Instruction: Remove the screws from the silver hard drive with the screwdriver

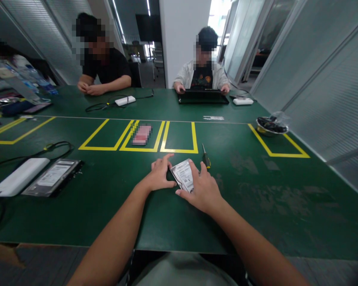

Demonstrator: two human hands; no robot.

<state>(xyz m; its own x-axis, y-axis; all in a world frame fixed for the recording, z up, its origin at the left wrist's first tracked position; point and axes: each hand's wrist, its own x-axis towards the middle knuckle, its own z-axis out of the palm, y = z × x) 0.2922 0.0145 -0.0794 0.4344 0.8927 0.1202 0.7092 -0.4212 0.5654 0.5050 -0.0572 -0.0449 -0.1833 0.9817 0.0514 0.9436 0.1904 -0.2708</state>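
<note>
A small hard drive with a white label point(183, 174) lies tilted in angle on the green table between my hands. My left hand point(161, 174) is at its left edge, fingers apart, thumb and fingertips beside or touching the drive. Over its right side rests my right hand point(205, 186), fingers spread, with fingertips on the label and the thumb at the near edge; it covers part of the drive. Just beyond my right hand is a screwdriver point(207, 159) with a black and yellow handle, its shaft pointing away from me.
Left on the green table point(107, 214) are a white power bank point(19, 176), a larger hard drive point(52, 176) and a black cable. Yellow tape frames run across the middle, one holding a pink item point(142, 134). A bowl point(271, 126) stands far right. Three people sit opposite.
</note>
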